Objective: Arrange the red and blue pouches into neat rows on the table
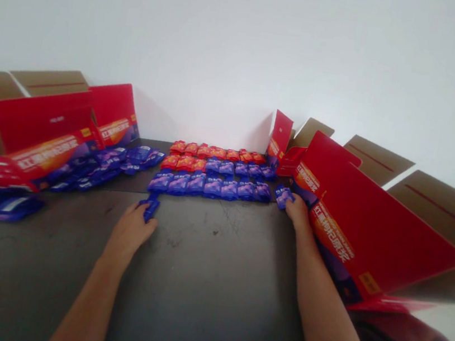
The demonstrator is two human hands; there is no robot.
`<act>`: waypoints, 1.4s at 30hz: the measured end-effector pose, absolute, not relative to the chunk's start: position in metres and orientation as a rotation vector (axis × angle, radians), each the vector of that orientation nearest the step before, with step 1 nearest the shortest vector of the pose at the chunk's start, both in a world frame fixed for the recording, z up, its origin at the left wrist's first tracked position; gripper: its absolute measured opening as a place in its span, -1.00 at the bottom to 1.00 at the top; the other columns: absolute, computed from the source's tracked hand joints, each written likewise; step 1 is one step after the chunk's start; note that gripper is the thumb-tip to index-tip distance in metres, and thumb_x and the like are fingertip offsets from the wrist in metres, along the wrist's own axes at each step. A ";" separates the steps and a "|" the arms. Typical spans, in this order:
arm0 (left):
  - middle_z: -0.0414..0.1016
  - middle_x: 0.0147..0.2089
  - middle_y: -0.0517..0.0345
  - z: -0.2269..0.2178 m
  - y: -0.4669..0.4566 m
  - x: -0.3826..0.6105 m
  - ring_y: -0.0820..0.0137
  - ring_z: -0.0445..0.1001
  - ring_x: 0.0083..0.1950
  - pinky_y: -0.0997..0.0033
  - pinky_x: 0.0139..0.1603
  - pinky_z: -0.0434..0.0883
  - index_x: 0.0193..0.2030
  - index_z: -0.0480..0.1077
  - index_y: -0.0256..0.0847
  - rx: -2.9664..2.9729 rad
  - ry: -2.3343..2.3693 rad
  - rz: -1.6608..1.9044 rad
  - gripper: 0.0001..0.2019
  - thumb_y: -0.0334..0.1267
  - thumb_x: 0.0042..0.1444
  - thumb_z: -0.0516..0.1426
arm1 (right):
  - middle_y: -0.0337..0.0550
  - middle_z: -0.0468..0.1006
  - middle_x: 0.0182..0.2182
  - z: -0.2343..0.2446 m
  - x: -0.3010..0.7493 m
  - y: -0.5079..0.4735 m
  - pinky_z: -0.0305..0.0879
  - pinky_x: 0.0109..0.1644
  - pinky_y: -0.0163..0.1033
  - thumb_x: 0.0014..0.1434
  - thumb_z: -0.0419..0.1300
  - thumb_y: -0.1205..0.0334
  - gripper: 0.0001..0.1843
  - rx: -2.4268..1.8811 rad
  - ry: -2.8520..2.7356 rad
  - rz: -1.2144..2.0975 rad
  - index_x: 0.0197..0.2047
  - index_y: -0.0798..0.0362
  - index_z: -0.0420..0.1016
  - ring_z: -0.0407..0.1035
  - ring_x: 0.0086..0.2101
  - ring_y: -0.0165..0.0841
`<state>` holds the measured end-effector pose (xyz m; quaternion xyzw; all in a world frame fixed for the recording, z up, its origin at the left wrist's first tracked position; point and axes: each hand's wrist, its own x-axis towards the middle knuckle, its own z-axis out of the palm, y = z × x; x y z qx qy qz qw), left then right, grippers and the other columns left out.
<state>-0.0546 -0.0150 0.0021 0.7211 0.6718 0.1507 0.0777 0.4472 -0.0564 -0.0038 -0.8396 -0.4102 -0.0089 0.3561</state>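
Observation:
My left hand [131, 228] rests on the dark table [203, 280] with its fingers closed on a small blue packet [151, 207], just in front of the left end of the packet rows. My right hand [297, 210] reaches to the right end of the rows and grips another blue packet [282, 196]. Between the hands lie rows of packets: blue packets in the front row [208, 186], blue and red ones in the middle, red packets [217, 152] at the back by the wall.
A loose pile of blue packets [105, 167] spreads at the left beside open red cartons [41, 138]. Red flattened cartons [368, 224] and brown cardboard boxes [437, 211] lean at the right. A white wall stands behind.

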 end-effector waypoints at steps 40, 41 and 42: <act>0.62 -0.07 -0.23 0.042 -0.034 -0.065 -0.10 0.58 -0.07 0.00 -0.12 0.46 0.18 0.50 -0.17 1.788 2.296 0.697 -0.49 -0.05 0.35 -0.14 | 0.19 0.54 -0.05 -0.015 0.413 -0.059 0.12 0.20 0.03 0.27 0.14 -0.04 -0.52 -2.111 -1.140 -0.470 0.01 0.19 0.58 0.32 0.05 -0.06; 0.62 -0.07 -0.24 0.042 -0.034 -0.067 -0.10 0.58 -0.07 0.00 -0.10 0.45 0.17 0.49 -0.20 1.792 2.296 0.738 -0.50 -0.07 0.36 -0.15 | 0.19 0.51 -0.03 -0.012 0.410 -0.060 0.12 0.20 0.03 0.27 0.15 -0.04 -0.52 -2.096 -1.141 -0.496 0.03 0.18 0.57 0.31 0.05 -0.06; 0.62 -0.06 -0.24 0.043 -0.035 -0.067 -0.08 0.58 -0.06 0.00 -0.08 0.45 0.17 0.48 -0.22 1.801 2.287 0.791 -0.50 -0.09 0.37 -0.15 | 0.19 0.49 -0.02 -0.008 0.406 -0.062 0.11 0.21 0.03 0.28 0.14 -0.03 -0.52 -2.071 -1.138 -0.530 0.05 0.18 0.55 0.29 0.06 -0.06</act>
